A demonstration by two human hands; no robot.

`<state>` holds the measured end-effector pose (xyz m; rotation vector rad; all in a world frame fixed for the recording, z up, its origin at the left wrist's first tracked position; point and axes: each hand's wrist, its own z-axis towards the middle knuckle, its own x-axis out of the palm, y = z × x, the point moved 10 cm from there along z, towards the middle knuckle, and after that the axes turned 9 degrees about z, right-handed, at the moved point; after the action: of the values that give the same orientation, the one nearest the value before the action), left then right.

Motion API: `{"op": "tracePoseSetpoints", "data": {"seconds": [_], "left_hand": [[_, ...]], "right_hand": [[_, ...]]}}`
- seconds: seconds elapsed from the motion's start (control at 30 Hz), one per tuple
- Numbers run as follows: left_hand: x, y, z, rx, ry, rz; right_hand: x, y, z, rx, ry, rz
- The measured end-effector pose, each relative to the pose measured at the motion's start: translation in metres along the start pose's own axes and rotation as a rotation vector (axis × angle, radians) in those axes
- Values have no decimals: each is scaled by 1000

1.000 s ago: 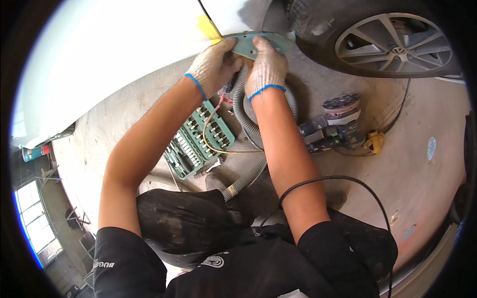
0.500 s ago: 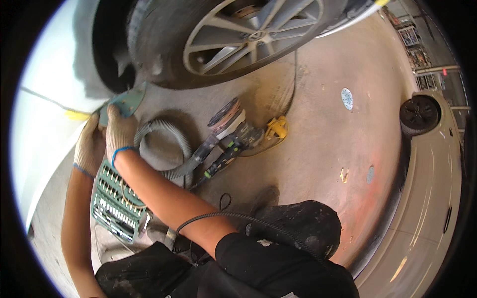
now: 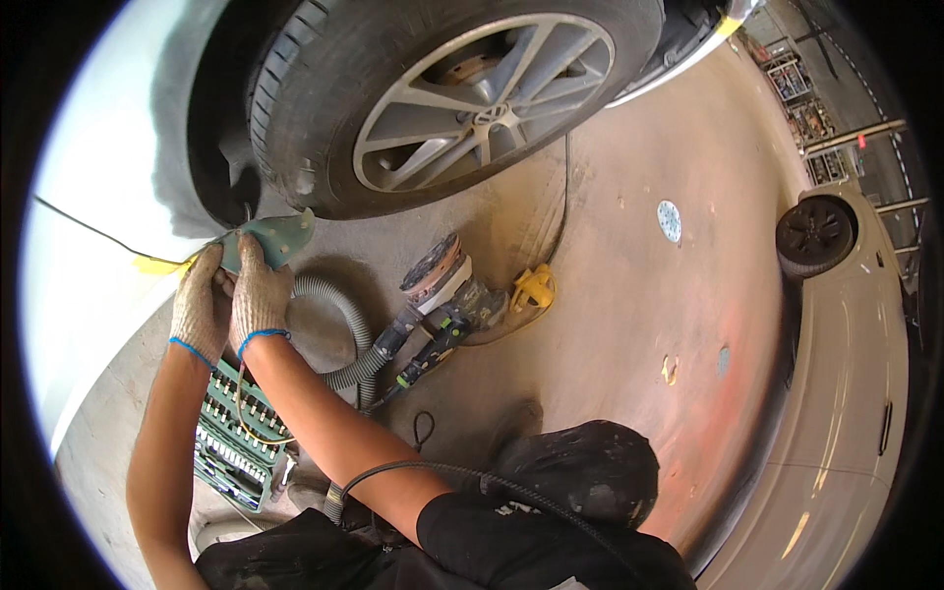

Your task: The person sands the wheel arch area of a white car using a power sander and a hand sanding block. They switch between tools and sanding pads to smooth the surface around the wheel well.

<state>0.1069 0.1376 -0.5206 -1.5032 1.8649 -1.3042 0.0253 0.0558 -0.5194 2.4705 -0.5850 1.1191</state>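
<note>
- Pinching the grey-green sheet point(image 3: 275, 243) now in the gloved right hand point(image 3: 261, 292), with thumb across its upper face, fingers tucked beneath!
- Up close alongside, curled at the sheet's near end, the gloved left hand point(image 3: 201, 313); hard to tell whether clamped on it or merely touching.
- Holding that sheet right by the lower edge of the white car panel point(image 3: 98, 246), just below the wheel point(image 3: 491, 115), with its far tip near the tyre.
- Just left of the hands, on the panel, yellow tape point(image 3: 155, 266).
- Lying on the floor to the right, a sander point(image 3: 474, 303), with a ridged grey hose point(image 3: 351, 306) looping nearby and a yellow connector point(image 3: 534, 288) just beside.
- Down below the hands, partly behind the right forearm, an open green socket case point(image 3: 258, 501).
</note>
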Motion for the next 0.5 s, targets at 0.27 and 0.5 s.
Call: {"op": "tracePoseSetpoints", "data": {"seconds": [0.27,0.5], "left_hand": [[17,5,-2,20,-5,-9],[3,-4,-6,17,-29,-5]], "right_hand": [[-3,14,-5,2,-65,3],[1,1,-5,-74,-50,22]]}}
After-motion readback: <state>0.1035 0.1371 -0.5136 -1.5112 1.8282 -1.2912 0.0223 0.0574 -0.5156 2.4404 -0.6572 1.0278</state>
